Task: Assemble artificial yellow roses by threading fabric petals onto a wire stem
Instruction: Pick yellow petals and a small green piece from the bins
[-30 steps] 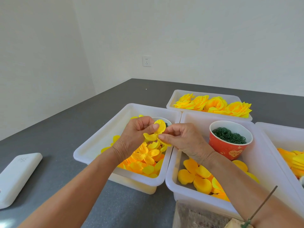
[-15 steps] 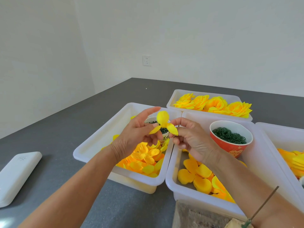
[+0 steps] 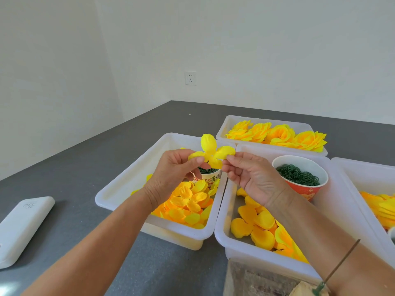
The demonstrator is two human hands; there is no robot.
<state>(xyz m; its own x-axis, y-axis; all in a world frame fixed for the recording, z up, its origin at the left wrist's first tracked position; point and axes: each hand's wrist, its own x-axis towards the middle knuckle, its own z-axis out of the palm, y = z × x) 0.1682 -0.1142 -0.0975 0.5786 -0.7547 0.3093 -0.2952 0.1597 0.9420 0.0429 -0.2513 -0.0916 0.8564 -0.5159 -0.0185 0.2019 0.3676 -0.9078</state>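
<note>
Petal piece (image 3: 211, 153), 4 lobes, thin yellow fabric, is hanging mid-frame betw. both hands, above the bins. Left hand (image 3: 171, 176) is pinching its left lobe w/ thumb & fingers; right hand (image 3: 252, 178) is pinching the right lobe. 4 white plastic bins are showing: left bin (image 3: 132, 178) & centre bin (image 3: 230, 242) w/ loose petals. 2 cups: red cup (image 3: 299, 189) w/ green rings. Stem (image 3: 339, 263) is lying lower right.

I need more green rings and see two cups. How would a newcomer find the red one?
Start at the far tray of finished roses. The tray just in front holds the red cup, right of both hands. The other cup is cream.
</note>
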